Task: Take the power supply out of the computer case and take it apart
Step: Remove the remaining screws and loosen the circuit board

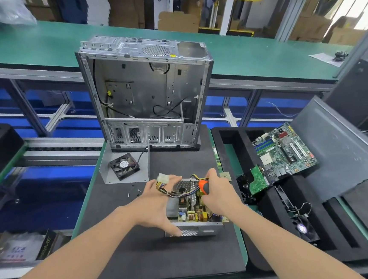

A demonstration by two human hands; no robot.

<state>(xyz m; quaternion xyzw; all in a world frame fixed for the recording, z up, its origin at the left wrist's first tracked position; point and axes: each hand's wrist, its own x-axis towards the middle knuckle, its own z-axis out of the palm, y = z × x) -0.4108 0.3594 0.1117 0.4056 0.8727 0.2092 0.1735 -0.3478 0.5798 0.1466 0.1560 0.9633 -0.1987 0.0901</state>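
The power supply (197,228) lies open on the black foam mat (166,258), its circuit board and coloured wire bundle exposed. My left hand (155,205) grips its left side, fingers spread over the housing and wires near a white connector (162,177). My right hand (216,194) is closed around an orange-and-black screwdriver (203,187), its tip hidden down inside the supply. The emptied computer case (145,93) stands upright behind, open side toward me.
The supply's metal cover (107,168) with a black fan (124,165) lies left of the case, loose screws (129,194) nearby. At right a black foam tray (230,148) holds a motherboard (284,150), a small card (258,180), a fan (303,228). A dark case panel (339,148) leans there.
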